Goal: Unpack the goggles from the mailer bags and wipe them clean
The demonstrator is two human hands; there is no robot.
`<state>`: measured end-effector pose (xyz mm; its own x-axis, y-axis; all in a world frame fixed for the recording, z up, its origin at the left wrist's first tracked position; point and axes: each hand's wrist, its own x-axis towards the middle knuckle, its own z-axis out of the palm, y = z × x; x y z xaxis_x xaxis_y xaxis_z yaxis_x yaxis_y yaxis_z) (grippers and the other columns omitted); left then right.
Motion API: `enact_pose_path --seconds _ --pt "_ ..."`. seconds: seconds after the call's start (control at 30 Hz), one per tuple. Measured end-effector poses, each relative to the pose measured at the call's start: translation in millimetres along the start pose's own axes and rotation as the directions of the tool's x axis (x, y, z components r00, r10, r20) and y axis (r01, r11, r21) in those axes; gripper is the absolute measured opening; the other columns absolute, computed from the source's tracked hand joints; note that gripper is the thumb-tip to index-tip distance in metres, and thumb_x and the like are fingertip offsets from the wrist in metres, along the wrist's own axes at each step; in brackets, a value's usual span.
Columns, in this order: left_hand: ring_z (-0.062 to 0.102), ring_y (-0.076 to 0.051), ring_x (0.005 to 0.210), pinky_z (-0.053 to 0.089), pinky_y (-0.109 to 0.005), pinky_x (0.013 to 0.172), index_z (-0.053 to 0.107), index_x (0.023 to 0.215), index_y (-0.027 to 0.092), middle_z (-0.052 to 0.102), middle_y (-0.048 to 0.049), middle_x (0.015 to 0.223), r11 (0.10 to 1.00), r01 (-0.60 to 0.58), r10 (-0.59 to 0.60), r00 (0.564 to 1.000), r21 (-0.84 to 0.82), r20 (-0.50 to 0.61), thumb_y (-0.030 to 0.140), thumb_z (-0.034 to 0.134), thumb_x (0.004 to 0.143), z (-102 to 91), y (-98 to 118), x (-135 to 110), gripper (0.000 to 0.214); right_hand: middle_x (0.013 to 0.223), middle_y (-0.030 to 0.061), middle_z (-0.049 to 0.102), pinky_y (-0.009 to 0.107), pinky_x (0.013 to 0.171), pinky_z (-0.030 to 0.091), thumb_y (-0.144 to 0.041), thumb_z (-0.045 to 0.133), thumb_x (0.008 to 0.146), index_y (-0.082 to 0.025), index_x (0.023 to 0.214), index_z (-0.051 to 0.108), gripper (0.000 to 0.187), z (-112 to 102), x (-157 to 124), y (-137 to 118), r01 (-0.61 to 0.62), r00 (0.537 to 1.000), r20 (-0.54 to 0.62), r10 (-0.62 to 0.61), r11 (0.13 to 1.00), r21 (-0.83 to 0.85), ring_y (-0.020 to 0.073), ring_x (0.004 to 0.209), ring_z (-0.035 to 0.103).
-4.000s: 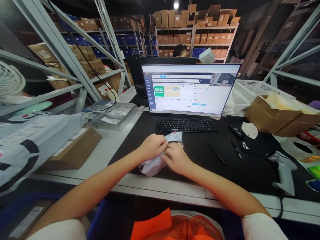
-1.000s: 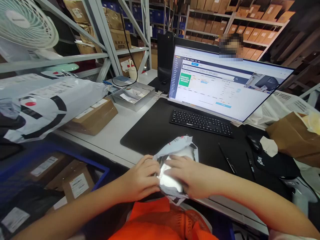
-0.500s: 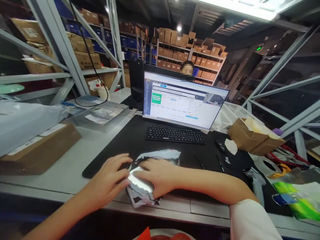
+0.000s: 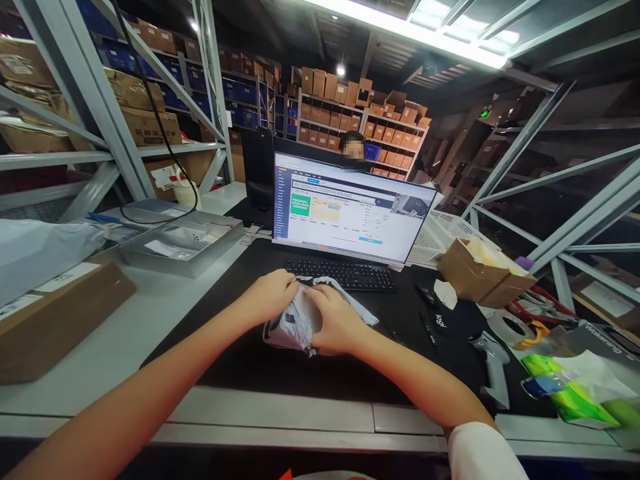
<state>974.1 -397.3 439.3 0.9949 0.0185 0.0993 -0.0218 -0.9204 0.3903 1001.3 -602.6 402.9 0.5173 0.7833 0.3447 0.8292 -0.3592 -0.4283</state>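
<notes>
A crumpled grey plastic mailer bag (image 4: pixel 295 320) lies on the black desk mat (image 4: pixel 280 363), just in front of the keyboard (image 4: pixel 343 275). My left hand (image 4: pixel 267 298) grips its upper left part with curled fingers. My right hand (image 4: pixel 336 320) is closed over its right side, fingers pressed into the plastic. Both forearms reach in from the bottom of the view. What the bag holds is hidden.
A lit monitor (image 4: pixel 350 208) stands behind the keyboard, with a person seated beyond it. A metal tray (image 4: pixel 180 241) and a flat cardboard box (image 4: pixel 55 313) sit at the left. An open cardboard box (image 4: pixel 480 273), a barcode scanner (image 4: pixel 493 367), tape rolls and pens are at the right. Shelving surrounds the desk.
Both hands have carried the bag away from the desk's front edge to just before the keyboard and bunched it tighter. The camera has tilted up.
</notes>
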Motion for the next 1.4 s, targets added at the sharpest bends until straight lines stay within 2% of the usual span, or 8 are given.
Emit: enact_pose_path --seconds 0.17,0.3,0.5,0.63,0.73,0.93,1.17,1.4 --pt "0.059 -0.024 0.074 0.036 -0.033 0.065 0.051 0.062 0.021 0.062 -0.0089 0.075 0.994 -0.057 0.053 0.998 -0.093 -0.036 0.032 0.039 0.084 10.6 6 30 0.027 0.132 0.0141 0.053 0.043 0.108 0.044 -0.014 0.069 0.06 -0.015 0.136 0.049 0.079 -10 -5 12 -0.134 0.988 -0.059 0.141 0.985 0.111 0.028 0.123 0.052" --pt "0.061 -0.023 0.073 0.04 -0.032 0.066 0.057 0.06 0.02 0.065 -0.0087 0.075 0.985 -0.045 0.04 0.998 -0.165 -0.039 0.034 0.039 0.083 21.5 -3 35 0.032 0.132 0.0111 0.056 0.043 0.107 0.046 -0.022 0.072 0.069 -0.02 0.136 0.048 0.072 -14 -10 20 -0.212 0.968 -0.083 0.238 0.948 0.239 0.0253 0.121 0.056" --pt "0.064 -0.023 0.093 0.046 -0.031 0.083 0.062 0.069 0.02 0.068 -0.0085 0.092 0.97 -0.052 0.05 0.999 -0.236 -0.013 0.043 0.035 0.092 20.0 -5 6 0.042 0.137 0.0122 0.049 0.044 0.113 0.04 -0.018 0.071 0.064 -0.021 0.145 0.041 0.086 -6 -10 16 -0.194 0.973 -0.087 0.213 0.962 0.19 0.0269 0.128 0.049" --pt "0.063 -0.022 0.078 0.046 -0.033 0.073 0.058 0.07 0.02 0.065 -0.0061 0.085 0.981 -0.037 0.044 0.999 -0.192 0.031 0.06 0.044 0.09 13.8 14 -17 0.047 0.13 0.0121 0.047 0.046 0.109 0.043 -0.014 0.068 0.063 -0.02 0.143 0.045 0.083 1 -6 16 -0.27 0.945 -0.158 0.286 0.956 0.117 0.0271 0.122 0.05" --pt "0.064 -0.024 0.087 0.047 -0.034 0.079 0.061 0.077 0.02 0.067 -0.0072 0.095 0.974 -0.082 0.077 0.997 -0.211 -0.028 0.048 0.043 0.094 15.3 23 -22 0.037 0.129 0.011 0.048 0.046 0.108 0.044 -0.017 0.069 0.068 -0.023 0.142 0.046 0.078 4 -5 18 -0.301 0.929 -0.196 0.315 0.949 0.097 0.0267 0.121 0.051" --pt "0.055 -0.023 0.123 0.041 -0.035 0.109 0.067 0.08 0.019 0.06 -0.009 0.128 0.814 -0.19 0.136 0.981 -0.548 -0.138 0.04 0.041 0.095 34.5 13 -25 0.036 0.131 0.0111 0.05 0.049 0.109 0.042 -0.033 0.077 0.072 -0.024 0.138 0.049 0.073 -4 -18 21 -0.256 0.928 -0.235 0.29 0.953 0.164 0.0281 0.124 0.051" --pt "0.058 -0.023 0.114 0.044 -0.033 0.102 0.053 0.06 0.019 0.062 -0.0093 0.122 0.774 -0.138 0.018 0.98 -0.617 -0.197 0.038 0.043 0.091 52.0 8 -39 0.038 0.138 0.0126 0.047 0.052 0.112 0.039 -0.039 0.082 0.066 -0.022 0.14 0.044 0.085 -22 -40 24 -0.246 0.932 -0.234 0.278 0.957 0.157 0.0307 0.129 0.049" --pt "0.054 -0.019 0.066 0.044 -0.032 0.066 0.058 0.067 0.018 0.06 -0.0022 0.067 0.795 0.08 -0.057 0.997 -0.601 0.058 0.064 0.056 0.082 36.8 8 11 0.048 0.146 0.0151 0.038 0.058 0.114 0.035 -0.036 0.077 0.068 -0.024 0.152 0.029 0.098 -29 -63 37 -0.19 0.95 -0.225 0.214 0.974 0.124 0.035 0.138 0.04"
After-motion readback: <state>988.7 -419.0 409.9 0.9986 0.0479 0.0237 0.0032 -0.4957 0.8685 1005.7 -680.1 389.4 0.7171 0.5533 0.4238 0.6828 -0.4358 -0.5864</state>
